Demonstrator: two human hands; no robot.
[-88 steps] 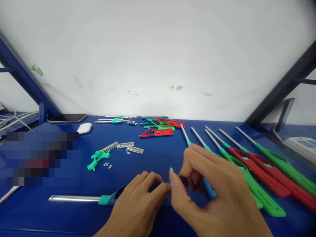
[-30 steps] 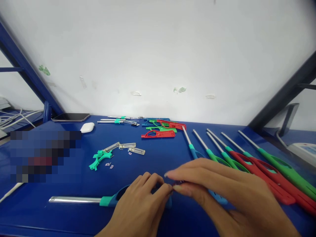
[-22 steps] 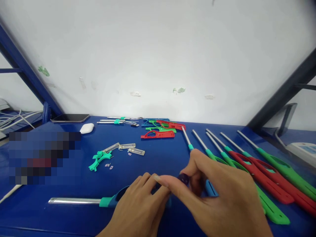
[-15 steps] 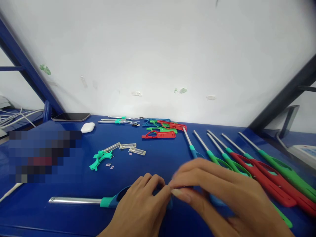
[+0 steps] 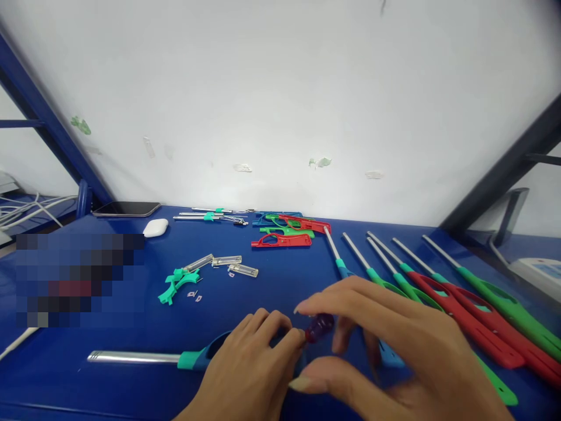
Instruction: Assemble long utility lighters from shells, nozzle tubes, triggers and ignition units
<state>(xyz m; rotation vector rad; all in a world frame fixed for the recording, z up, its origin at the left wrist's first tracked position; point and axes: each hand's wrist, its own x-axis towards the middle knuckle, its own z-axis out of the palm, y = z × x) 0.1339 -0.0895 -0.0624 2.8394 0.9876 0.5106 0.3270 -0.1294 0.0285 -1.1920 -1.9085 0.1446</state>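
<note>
My left hand (image 5: 252, 359) is closed over the handle of a blue long-necked gas lighter (image 5: 199, 358), which lies on the table with its metal tube (image 5: 135, 357) pointing left. Against the left fingertips sits the red collar of a short purple handle (image 5: 319, 327), which looks like a small screwdriver; its tip is hidden. My right hand (image 5: 385, 345) is around that handle with thumb and forefinger spread wide apart. Whether its other fingers touch the handle, I cannot tell.
Finished-looking lighters, including a red one (image 5: 464, 316) and a green one (image 5: 508, 304), lie in a row at right. Behind are red handle shells (image 5: 284, 240) and metal tubes (image 5: 201, 217). Clear fuel tanks (image 5: 243, 270) and turquoise triggers (image 5: 175, 283) lie centre left, near a phone (image 5: 127, 209).
My right thumb and forefinger have opened apart, uncovering the purple handle. The left hand and the blue lighter have stayed in place.
</note>
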